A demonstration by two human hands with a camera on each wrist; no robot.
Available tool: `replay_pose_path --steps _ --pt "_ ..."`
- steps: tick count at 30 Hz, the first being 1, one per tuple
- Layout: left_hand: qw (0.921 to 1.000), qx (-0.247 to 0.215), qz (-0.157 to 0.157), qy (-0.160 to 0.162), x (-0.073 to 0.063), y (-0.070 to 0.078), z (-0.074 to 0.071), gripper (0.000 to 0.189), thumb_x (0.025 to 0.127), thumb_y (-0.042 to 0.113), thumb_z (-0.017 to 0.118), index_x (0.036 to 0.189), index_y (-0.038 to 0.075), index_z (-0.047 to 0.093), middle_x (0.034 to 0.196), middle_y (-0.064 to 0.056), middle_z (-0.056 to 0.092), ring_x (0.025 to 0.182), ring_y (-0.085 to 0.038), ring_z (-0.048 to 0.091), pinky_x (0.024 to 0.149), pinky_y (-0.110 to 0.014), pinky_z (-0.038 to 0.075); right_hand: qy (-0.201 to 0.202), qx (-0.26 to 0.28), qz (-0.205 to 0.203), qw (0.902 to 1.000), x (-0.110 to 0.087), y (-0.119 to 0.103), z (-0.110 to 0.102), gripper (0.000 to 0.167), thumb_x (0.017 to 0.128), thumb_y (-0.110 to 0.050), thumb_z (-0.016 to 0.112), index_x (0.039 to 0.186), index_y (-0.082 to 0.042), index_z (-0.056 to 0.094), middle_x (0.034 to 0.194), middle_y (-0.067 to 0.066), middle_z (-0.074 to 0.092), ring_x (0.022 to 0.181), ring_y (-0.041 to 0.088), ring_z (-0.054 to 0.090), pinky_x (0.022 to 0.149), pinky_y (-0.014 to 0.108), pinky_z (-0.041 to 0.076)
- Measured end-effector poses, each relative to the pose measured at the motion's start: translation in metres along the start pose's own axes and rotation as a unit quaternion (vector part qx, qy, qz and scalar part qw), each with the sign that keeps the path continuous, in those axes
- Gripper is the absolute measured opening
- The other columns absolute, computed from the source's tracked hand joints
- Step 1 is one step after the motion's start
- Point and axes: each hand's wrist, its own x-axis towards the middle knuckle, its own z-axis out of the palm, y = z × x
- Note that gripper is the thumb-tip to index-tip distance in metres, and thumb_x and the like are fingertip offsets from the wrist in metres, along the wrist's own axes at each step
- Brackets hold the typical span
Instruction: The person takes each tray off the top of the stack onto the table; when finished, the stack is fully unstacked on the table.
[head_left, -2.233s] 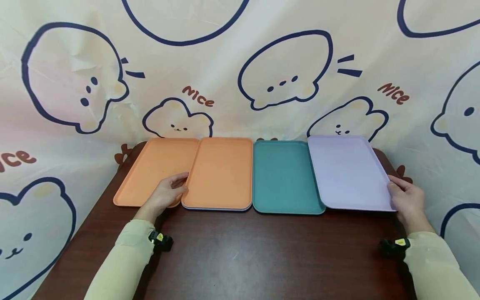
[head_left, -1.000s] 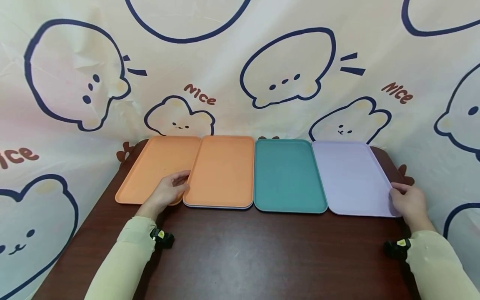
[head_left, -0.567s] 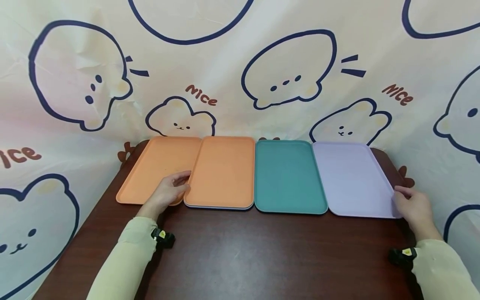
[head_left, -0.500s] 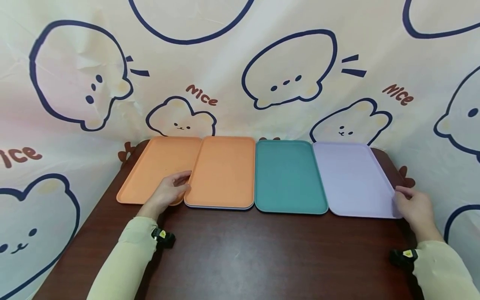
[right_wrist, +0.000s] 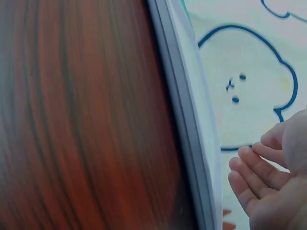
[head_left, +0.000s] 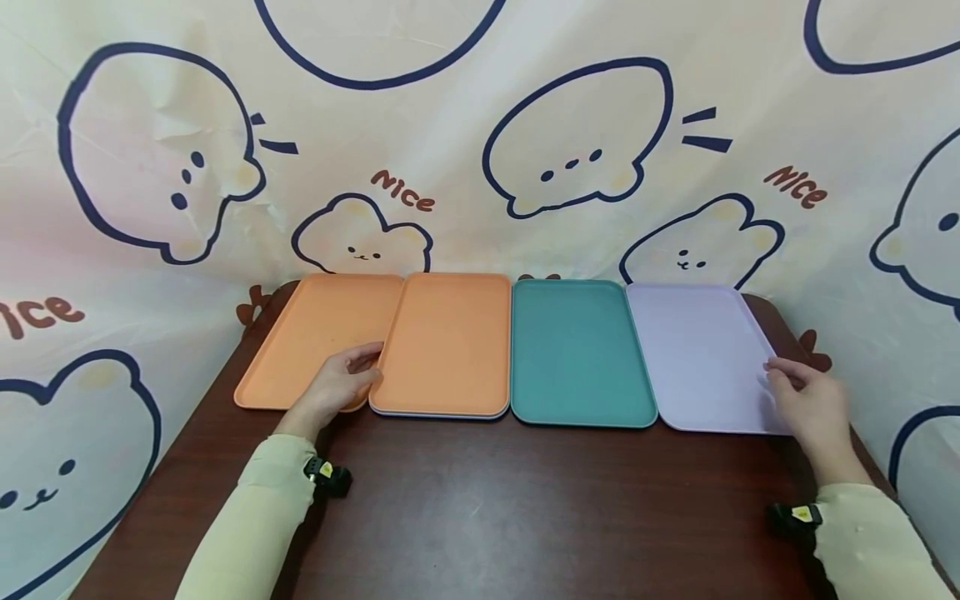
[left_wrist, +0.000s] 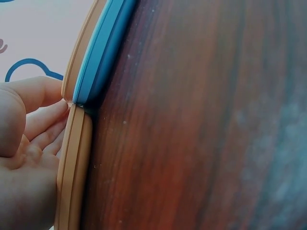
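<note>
Two orange trays lie side by side on the left: the left orange tray (head_left: 318, 333) and a second orange tray (head_left: 446, 342), which is stacked on a blue tray (left_wrist: 103, 52) whose side shows in the left wrist view. My left hand (head_left: 335, 385) touches the left edge of that stack with extended fingertips and thumb, above the left orange tray. To the right are a teal tray (head_left: 581, 350) and a lavender tray (head_left: 697, 358). My right hand (head_left: 813, 408) hovers at the lavender tray's right edge, fingers loosely bent; the right wrist view shows nothing in them.
The trays line the far side of a dark brown wooden table (head_left: 480, 508). Behind and beside it hangs a cream curtain (head_left: 465, 150) with cartoon outlines. Each wrist carries a small black camera strapped over a pale sleeve (head_left: 247, 517).
The lavender tray, raised and overlapping the teal one earlier, has come down flat beside it. My right hand has let go of it, drawn right, then come back left over its edge.
</note>
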Motion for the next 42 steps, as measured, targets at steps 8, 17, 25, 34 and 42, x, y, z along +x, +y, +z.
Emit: replay_pose_path --steps 8,17,25,34,42 --pt "1.0 -0.001 0.003 0.001 0.001 -0.002 0.0 0.061 0.108 0.003 0.058 0.165 -0.005 0.037 0.173 -0.028 0.033 0.164 -0.044 0.028 0.133 -0.056 0.028 -0.023 0.047 -0.036 0.998 -0.008 -0.027 0.018 0.044 0.113 -0.028 0.052 0.139 0.003 0.07 0.121 0.014 0.08 0.09 -0.025 0.043 0.071 0.005 0.042" --pt "1.0 -0.006 0.002 0.002 0.001 -0.002 -0.001 0.061 0.108 0.004 0.058 0.165 -0.005 0.036 0.174 -0.028 0.032 0.164 -0.043 0.027 0.133 -0.056 0.027 -0.04 0.107 -0.105 0.9878 -0.019 -0.068 0.04 0.038 0.112 -0.018 0.054 0.135 0.008 0.07 0.126 0.03 0.075 0.089 -0.029 0.051 0.077 -0.001 0.044" --pt "1.0 -0.005 -0.007 0.003 0.0 0.0 0.0 0.062 0.109 0.004 0.057 0.166 -0.004 0.035 0.174 -0.027 0.031 0.165 -0.042 0.026 0.133 -0.055 0.028 -0.072 0.152 -0.129 0.9773 -0.026 -0.095 0.057 0.037 0.112 -0.015 0.054 0.135 0.011 0.068 0.125 0.032 0.075 0.091 -0.024 0.058 0.08 0.0 0.048" --pt "0.9999 -0.003 -0.009 0.006 0.0 0.002 0.0 0.062 0.109 0.005 0.058 0.166 -0.004 0.036 0.174 -0.026 0.032 0.165 -0.042 0.027 0.133 -0.055 0.028 -0.122 0.194 -0.117 0.9664 -0.028 -0.12 0.078 0.039 0.113 -0.016 0.054 0.138 0.012 0.066 0.13 0.032 0.073 0.092 -0.017 0.063 0.082 0.004 0.052" --pt "0.9999 0.0 -0.008 0.007 0.0 0.001 0.0 0.061 0.109 0.005 0.058 0.166 -0.003 0.037 0.174 -0.026 0.032 0.165 -0.042 0.027 0.133 -0.055 0.028 -0.158 0.224 -0.119 0.9543 -0.033 -0.145 0.099 0.037 0.112 -0.012 0.058 0.139 0.011 0.066 0.131 0.03 0.073 0.094 -0.01 0.069 0.087 0.018 0.061"
